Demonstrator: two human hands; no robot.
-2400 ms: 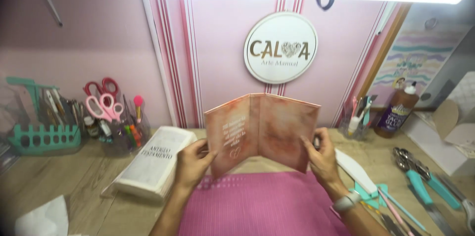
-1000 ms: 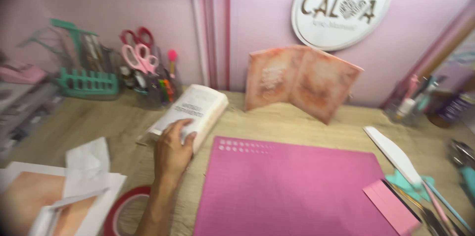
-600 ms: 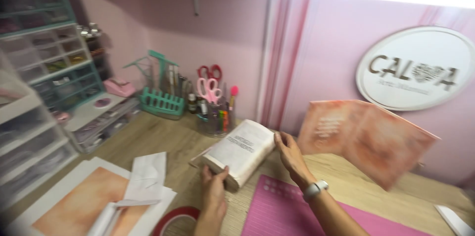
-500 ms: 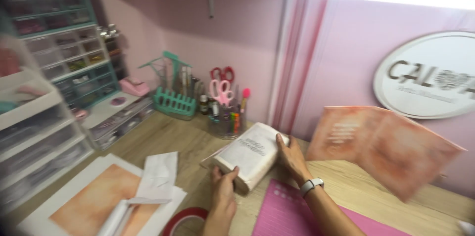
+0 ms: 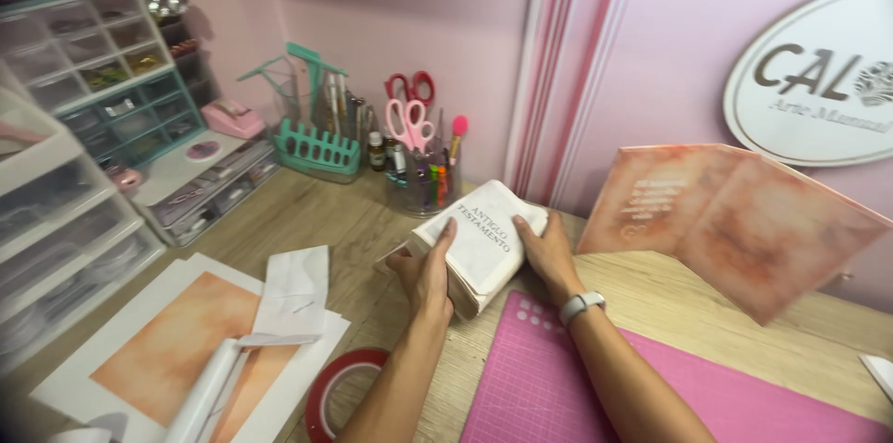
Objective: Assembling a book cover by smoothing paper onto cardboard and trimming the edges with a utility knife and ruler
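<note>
Both hands, left (image 5: 426, 268) and right (image 5: 547, 252), grip a coverless book block (image 5: 479, 243) above the table (image 5: 353, 220); loose pages could slip, or it could topple the standing cover (image 5: 735, 220) nearby

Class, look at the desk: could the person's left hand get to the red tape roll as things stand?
Probably yes. The red tape roll lies flat on the desk beside the left forearm, with nothing on it. The left hand is now gripping the white book block, so it would have to let go first.
</note>
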